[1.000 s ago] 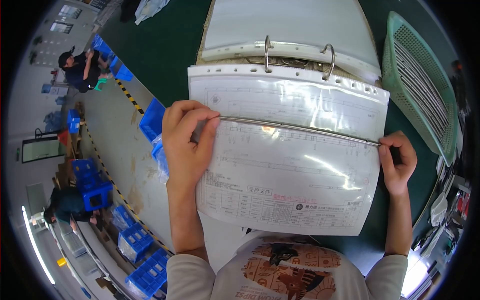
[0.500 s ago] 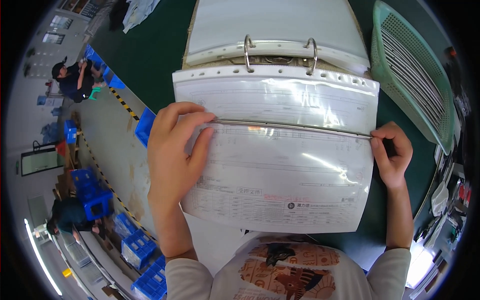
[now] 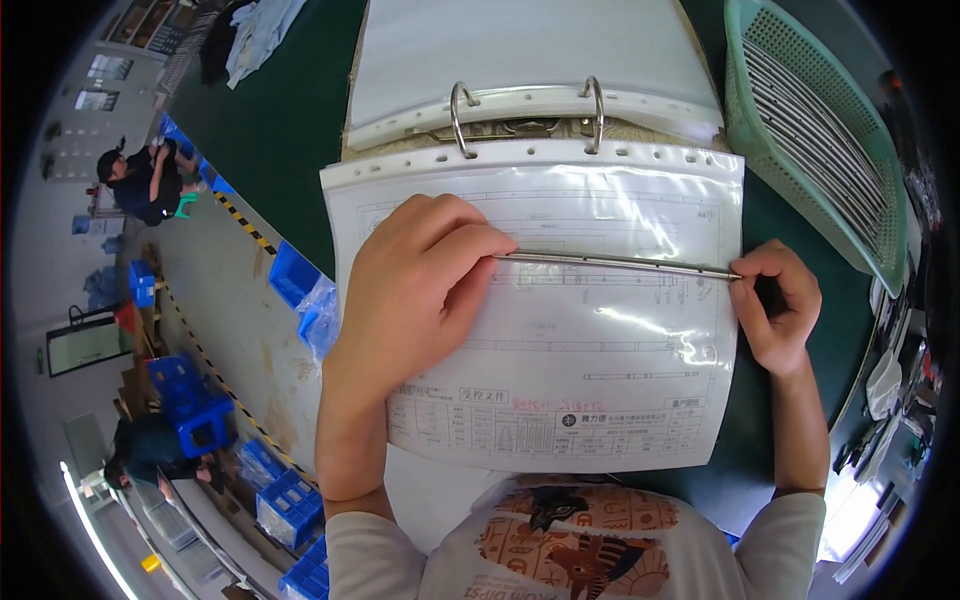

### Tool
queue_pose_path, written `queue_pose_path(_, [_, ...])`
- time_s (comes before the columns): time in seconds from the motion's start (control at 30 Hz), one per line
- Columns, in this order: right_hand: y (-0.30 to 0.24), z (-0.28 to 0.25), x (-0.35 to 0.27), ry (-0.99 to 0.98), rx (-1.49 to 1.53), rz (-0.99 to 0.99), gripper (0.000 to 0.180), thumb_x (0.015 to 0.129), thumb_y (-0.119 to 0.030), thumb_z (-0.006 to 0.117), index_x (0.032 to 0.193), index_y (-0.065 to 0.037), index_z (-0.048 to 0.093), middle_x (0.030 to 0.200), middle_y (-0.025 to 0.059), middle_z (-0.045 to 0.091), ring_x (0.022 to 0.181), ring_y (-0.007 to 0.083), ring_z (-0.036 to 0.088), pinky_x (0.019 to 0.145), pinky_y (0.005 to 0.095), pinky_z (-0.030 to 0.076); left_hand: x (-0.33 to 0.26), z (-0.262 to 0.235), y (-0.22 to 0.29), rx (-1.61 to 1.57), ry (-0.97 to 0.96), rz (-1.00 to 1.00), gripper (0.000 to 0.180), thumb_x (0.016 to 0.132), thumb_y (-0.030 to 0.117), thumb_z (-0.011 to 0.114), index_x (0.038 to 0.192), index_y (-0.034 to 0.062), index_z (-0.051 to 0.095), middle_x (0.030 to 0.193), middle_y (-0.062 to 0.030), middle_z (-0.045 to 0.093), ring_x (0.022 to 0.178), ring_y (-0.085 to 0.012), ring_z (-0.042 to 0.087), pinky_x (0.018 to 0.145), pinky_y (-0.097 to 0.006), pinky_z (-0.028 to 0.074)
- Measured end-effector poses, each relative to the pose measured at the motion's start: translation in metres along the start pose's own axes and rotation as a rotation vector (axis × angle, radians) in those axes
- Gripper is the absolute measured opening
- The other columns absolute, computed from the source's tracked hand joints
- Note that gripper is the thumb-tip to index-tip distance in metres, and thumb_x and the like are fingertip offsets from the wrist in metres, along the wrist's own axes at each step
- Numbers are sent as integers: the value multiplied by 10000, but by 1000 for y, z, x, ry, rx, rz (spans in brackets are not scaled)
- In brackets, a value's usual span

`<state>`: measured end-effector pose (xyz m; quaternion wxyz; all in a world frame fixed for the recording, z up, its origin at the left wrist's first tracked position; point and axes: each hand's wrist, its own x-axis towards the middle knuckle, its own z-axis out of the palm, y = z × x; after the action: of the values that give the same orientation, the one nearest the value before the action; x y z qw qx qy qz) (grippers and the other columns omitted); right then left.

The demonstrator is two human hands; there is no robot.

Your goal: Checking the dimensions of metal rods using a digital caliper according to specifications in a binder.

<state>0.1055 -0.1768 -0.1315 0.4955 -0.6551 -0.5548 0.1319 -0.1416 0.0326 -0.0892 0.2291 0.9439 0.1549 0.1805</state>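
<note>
Left hand (image 3: 415, 290) and right hand (image 3: 780, 300) pinch the rod (image 3: 620, 263), likely for steadiness; it reaches the sheet's (image 3: 560, 315) right edge.

1. On the drawing sheet (image 3: 540, 365), a short line of dark characters is framed in a rectangular stamp (image 3: 484, 394), left of centre.
2. Beside it, a line of red characters (image 3: 558, 405) is written.
3. Below, the ruled title block (image 3: 520, 432) is filled with small print, and a round dark emblem (image 3: 569, 421) is followed by characters.
4. Annotations around the line drawings are too small to be read.
5. Partly cut-off lettering (image 3: 497, 590) is printed on the white shirt (image 3: 450, 560).
</note>
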Motion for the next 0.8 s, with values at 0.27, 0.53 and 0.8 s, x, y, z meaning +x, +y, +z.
queue_pose_path(0.27, [-1,3,-1,64,-18,68,97,792,42,614,888,33,604,717,58,565,609,112,480,556,226,371,-2,6,-6,-36,85,51,224,676,-67,671,854,56,614,837,-83,610,750,-255,567,651,-320,448])
queue_pose_path(0.53, [0,3,-2,47,19,85,94,803,44,601,897,37,598,751,62,571,628,106,482,569,221,373,-5,9,-9,-74,154,91,187,654,-50,671,779,70,599,801,-44,609,696,-245,562,602,-334,441])
queue_pose_path(0.8, [1,2,-2,38,37,90,99,799,50,595,897,40,598,740,60,560,631,109,476,573,222,370,-6,7,-10,-23,118,133,198,658,-60,688,824,47,664,835,-64,621,726,-223,573,616,-297,450])
